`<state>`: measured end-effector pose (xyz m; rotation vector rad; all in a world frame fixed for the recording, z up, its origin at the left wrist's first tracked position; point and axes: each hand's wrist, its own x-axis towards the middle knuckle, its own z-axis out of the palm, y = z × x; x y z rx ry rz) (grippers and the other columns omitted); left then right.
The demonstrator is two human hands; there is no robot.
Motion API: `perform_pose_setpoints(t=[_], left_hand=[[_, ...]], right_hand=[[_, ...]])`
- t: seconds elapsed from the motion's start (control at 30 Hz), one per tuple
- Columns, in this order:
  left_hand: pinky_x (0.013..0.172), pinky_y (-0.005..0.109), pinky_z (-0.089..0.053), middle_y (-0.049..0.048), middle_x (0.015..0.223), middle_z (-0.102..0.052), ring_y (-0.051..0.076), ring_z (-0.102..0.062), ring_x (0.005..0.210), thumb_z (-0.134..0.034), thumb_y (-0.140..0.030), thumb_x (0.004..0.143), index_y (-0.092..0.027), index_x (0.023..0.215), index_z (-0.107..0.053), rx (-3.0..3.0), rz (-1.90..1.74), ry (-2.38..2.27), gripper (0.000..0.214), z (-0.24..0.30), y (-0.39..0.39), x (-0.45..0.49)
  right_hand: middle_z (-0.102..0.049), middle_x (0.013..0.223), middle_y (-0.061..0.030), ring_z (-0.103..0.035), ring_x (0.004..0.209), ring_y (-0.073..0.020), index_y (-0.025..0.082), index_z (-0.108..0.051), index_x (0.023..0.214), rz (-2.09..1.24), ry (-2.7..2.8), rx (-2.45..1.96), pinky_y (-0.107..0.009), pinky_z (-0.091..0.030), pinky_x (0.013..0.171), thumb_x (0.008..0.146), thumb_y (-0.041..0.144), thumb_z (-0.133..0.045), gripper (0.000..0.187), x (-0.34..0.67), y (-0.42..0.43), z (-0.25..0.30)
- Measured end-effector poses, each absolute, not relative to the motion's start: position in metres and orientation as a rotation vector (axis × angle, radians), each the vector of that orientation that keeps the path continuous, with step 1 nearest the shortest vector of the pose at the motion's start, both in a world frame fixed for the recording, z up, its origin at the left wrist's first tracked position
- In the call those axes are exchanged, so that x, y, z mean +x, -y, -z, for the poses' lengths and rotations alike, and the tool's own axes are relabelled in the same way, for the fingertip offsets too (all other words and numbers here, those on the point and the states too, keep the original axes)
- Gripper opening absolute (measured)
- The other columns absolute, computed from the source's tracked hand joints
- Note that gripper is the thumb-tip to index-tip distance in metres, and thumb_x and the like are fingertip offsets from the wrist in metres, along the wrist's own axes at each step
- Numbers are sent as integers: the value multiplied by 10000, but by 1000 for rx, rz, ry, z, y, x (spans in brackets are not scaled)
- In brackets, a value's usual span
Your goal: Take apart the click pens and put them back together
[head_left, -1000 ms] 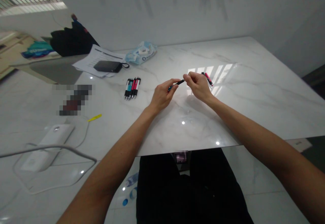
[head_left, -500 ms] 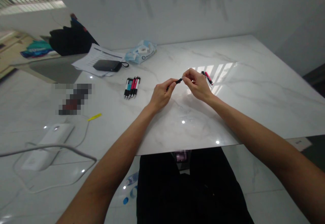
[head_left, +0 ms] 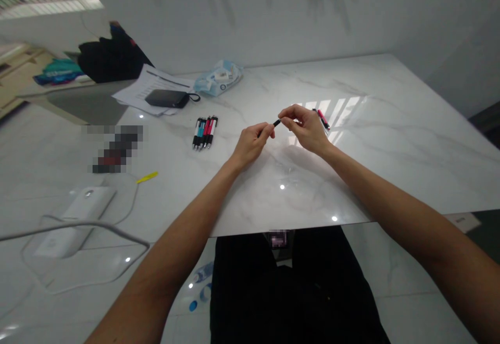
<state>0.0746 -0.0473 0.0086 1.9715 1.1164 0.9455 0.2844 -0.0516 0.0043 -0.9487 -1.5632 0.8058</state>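
Between the left fingers [head_left: 266, 130] and the right fingers [head_left: 287, 112] is a pen part [head_left: 276, 123], held above the tabletop [head_left: 394, 125]. Two pens [head_left: 322, 119] lie just beyond the right fingers, to their right. Left of the fingers, well apart from them, lies a pen row [head_left: 205, 132]. Behind that row and farther left, a power bank [head_left: 167, 98] rests on papers [head_left: 135, 90]. A plastic pack [head_left: 219, 77] lies right of the papers, behind the pen row.
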Motion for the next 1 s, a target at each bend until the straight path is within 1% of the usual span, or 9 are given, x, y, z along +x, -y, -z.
perform_pose_setpoints(t=[0.1,0.27,0.37,0.53,0.67,0.8,0.93,1.0], left_hand=[[614,297,-312,-25,588,-451,154,-423,585,-485,-627,1065,-210,792,-718,1936,-919,-1106,550,-7,47,75],[609,299,-306,-17,595,-461,158,-422,595,-491,-666,1046,-205,789,-732,1960,-900,-1124,581,-7,48,76],[599,298,-310,-19,594,-462,155,-425,583,-493,-680,1044,-208,814,-752,1942,-892,-1111,586,-6,48,75],[560,295,-290,-29,563,-419,139,-381,530,-486,-711,1044,-205,821,-755,1836,-880,-1053,615,-2,46,75],[535,280,-300,-34,583,-429,127,-367,523,-533,-701,1031,-209,896,-737,1708,-937,-1019,550,-3,45,77],[512,258,-292,-40,611,-443,119,-364,526,-571,-592,1035,-217,983,-704,1579,-986,-1015,401,-6,43,78],[509,231,-293,-41,638,-463,110,-384,541,-561,-396,1030,-207,979,-678,1473,-1092,-1033,228,-7,36,75],[509,216,-309,-36,659,-484,102,-404,550,-554,-308,1008,-198,987,-689,1430,-1167,-1050,176,-6,31,71]], right_hand=[[-721,969,-45,-672,928,-184,221,-743,1038,-823,1570,-956,-310,-504,718,940,496,-746,292,285,51,-4],[-702,924,-30,-664,881,-169,217,-726,985,-870,1549,-955,-306,-532,733,897,575,-800,376,287,48,1],[-688,927,-24,-660,860,-162,224,-718,991,-857,1533,-936,-316,-552,751,900,575,-794,371,288,44,3],[-689,942,-26,-658,860,-171,236,-705,1009,-827,1498,-913,-361,-581,817,893,468,-791,274,292,40,-2],[-706,974,-34,-669,898,-187,238,-701,1028,-777,1475,-998,-375,-585,820,885,370,-770,207,297,38,-4],[-721,1029,-44,-690,918,-195,234,-696,1021,-722,1483,-1045,-381,-596,807,873,304,-721,166,300,38,-3],[-750,1012,-46,-712,913,-191,226,-709,1010,-660,1523,-1069,-389,-607,848,877,298,-693,153,305,38,-3],[-769,1007,-46,-720,911,-193,225,-715,1015,-624,1545,-1100,-395,-612,864,877,302,-690,161,309,37,-6]])
